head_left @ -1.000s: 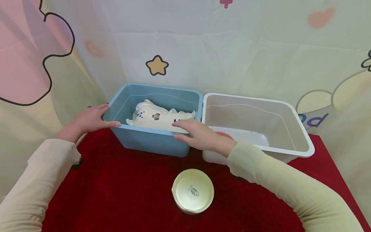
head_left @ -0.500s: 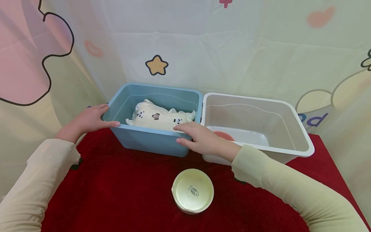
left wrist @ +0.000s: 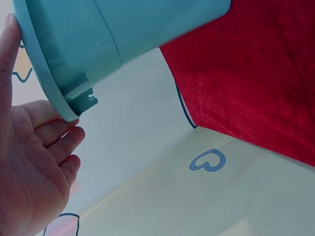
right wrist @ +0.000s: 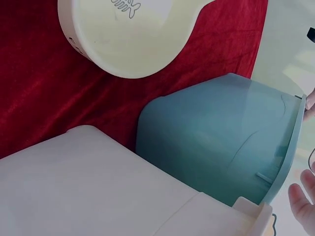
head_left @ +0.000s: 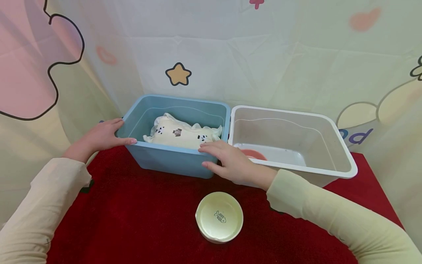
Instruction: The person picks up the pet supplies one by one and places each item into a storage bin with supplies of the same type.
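Note:
In the head view a light-blue bin [head_left: 174, 161] stands on a red cloth. Inside lies a cream ruffled pillow [head_left: 184, 134] with small animal prints. My left hand [head_left: 100, 137] rests at the bin's left front corner, its thumb along the front rim. In the left wrist view, the fingers [left wrist: 44, 123] bend loosely against the bin's rim [left wrist: 42, 64]. By the right front corner is my right hand [head_left: 232, 161], fingers extended at the rim and holding nothing. The right wrist view shows its fingertips [right wrist: 300, 199] beside the blue bin [right wrist: 211, 137].
A white bin [head_left: 296, 168] stands right beside the blue one, with a coral-red round thing [head_left: 254, 154] partly visible inside. In front sits a cream bowl [head_left: 219, 217] with a fishbone print. A printed curtain [head_left: 211, 55] hangs behind the red cloth [head_left: 132, 220].
My right hand has drawn back slightly right and down from over the pillow's right end to the front rim. The left hand, bins and bowl stay in place.

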A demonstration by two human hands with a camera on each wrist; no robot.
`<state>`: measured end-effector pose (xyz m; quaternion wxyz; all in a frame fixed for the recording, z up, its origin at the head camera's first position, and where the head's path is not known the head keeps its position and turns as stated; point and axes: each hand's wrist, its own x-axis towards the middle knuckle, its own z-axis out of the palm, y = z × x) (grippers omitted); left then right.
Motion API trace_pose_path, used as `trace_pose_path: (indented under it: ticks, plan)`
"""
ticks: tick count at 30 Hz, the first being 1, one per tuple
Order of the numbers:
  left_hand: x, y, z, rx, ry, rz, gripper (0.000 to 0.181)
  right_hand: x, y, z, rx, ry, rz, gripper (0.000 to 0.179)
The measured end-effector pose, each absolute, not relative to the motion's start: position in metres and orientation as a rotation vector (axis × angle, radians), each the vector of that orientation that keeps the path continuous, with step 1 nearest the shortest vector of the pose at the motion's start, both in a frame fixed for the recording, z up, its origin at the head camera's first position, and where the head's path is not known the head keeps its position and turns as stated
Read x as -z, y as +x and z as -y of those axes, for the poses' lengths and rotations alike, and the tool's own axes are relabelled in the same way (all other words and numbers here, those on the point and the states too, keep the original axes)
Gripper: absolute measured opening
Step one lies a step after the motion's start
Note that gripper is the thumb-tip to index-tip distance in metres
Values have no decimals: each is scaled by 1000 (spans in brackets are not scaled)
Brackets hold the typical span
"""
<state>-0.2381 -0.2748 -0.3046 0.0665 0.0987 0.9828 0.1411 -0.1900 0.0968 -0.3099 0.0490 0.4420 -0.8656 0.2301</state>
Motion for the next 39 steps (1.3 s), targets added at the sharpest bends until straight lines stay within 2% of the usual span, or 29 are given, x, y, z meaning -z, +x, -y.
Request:
trace_pose_path:
  ticks: [13,39]
  plan:
    - [304,-238,275,-403,301,-2967,92,317,-186,-101,-714,1415,2486,37]
    - [305,-238,275,-426,291,-2966,91,330,-173,-113,-735,1385,2475,37]
